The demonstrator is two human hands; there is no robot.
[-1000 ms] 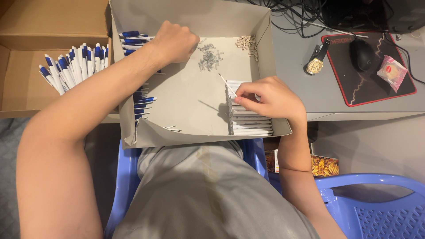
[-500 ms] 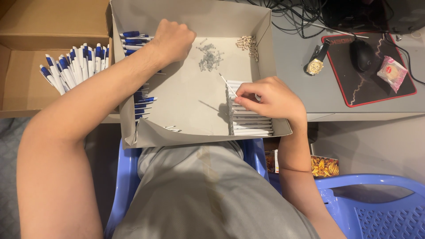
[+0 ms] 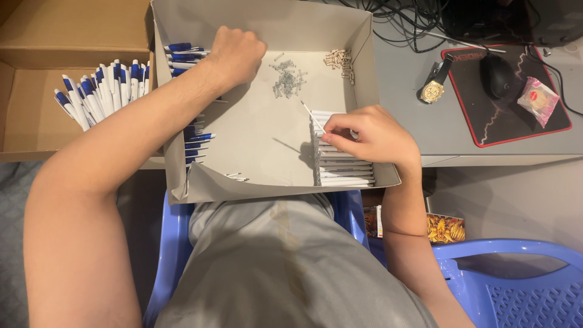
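White pen tube (image 3: 311,115), thin and smooth, sits pinched in the right hand (image 3: 373,135) grip, just above stacked white barrels (image 3: 343,167) in the grey cardboard tray (image 3: 261,143). Left hand (image 3: 234,54), fist closed, rests beside blue-capped parts (image 3: 185,56).

Matt cardboard tray (image 3: 364,73); glossy plastic pen barrels (image 3: 343,173) (white).

Left hand (image 3: 234,54) fisted over blue pen parts (image 3: 182,56) — grip contents hidden, right hand (image 3: 370,133) covering part of white barrel stack (image 3: 343,167), small metal bits (image 3: 286,78) too tiny to ID, blue chair (image 3: 510,279) cut off btm-right — monitor (image 3: 516,18) cropped at top.
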